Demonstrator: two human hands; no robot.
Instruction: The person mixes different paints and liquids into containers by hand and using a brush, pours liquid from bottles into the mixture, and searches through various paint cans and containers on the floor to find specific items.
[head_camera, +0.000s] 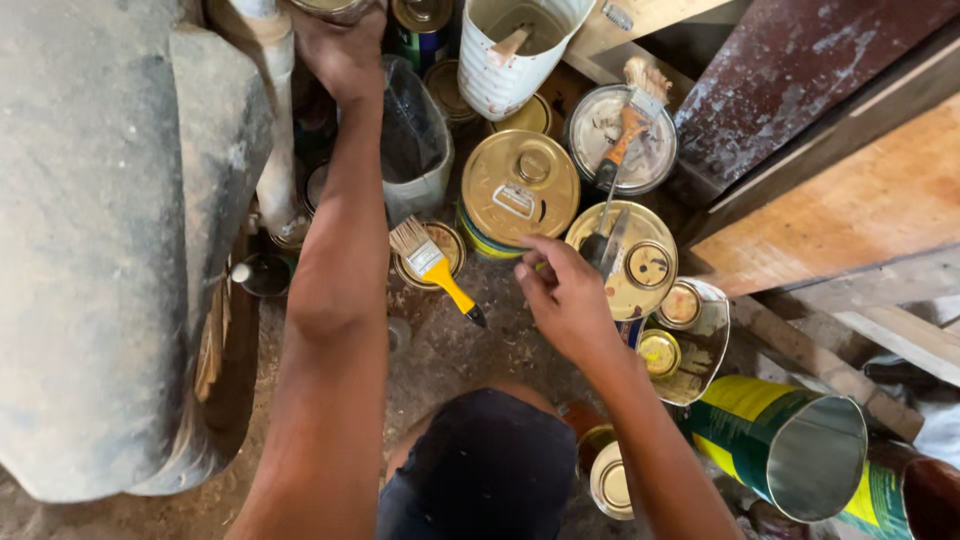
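Down on the floor (450, 350) among a crowd of paint cans, and both hands are busy. The left hand (340, 45) is stretched far forward, fingers closed over the top of a small can (330, 8) at the very upper edge of the view (only its rim shows, so how firm the hold is I cannot tell). The right hand (568, 300) sits closer in, fingers curled around the lower end of a thin dark-bladed tool (605, 235), which rises over the gold lid of a large can (625, 260) just beside the hand. Judging by that, this looks like the lid-opening stage: one hand fetching or steadying a can, the other holding the prying tool ready. A yellow-handled brush (432, 268) lies loose on the floor between the two arms, bristles resting by a small gold-lidded can (432, 252), untouched for now. Behind it stands a bigger gold-topped can (517, 185), and further back an orange-handled brush (632, 110) rests across a paint-smeared lid (620, 140). An open green and yellow can (790, 440) lies on its side at lower right. The next move, I'd say, calls for getting the tool's tip under a lid edge and levering gently, with the can held firm so it doesn't skid or tip into its neighbours.
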